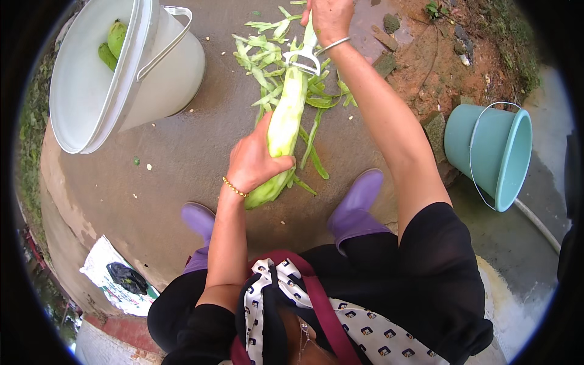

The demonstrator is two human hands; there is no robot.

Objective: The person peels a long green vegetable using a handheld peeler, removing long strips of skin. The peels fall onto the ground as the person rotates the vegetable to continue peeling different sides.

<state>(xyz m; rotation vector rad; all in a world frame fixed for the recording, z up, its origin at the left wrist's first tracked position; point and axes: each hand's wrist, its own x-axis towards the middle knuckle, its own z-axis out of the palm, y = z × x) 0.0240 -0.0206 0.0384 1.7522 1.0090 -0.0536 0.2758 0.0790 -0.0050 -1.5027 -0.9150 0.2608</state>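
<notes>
A long pale-green gourd (286, 121), mostly bare of skin, lies lengthwise before me above the concrete ground. My left hand (256, 159) grips it around its middle, thumb on top. At the top of the view my right hand (329, 20) holds a wide Y-shaped peeler (303, 55) by its pale handle, the blade at the gourd's far end. Strips of green peel (262, 59) are scattered on the ground beyond and beside the gourd. Part of the handle is hidden by my fingers.
At the left a tilted white bucket (175, 73) holds green gourds (117, 39). A teal bucket (483, 146) lies tipped at the right, near bricks and a pipe (538, 223). A black plastic bag (127, 278) rests on a white printed sack (102, 255) at lower left.
</notes>
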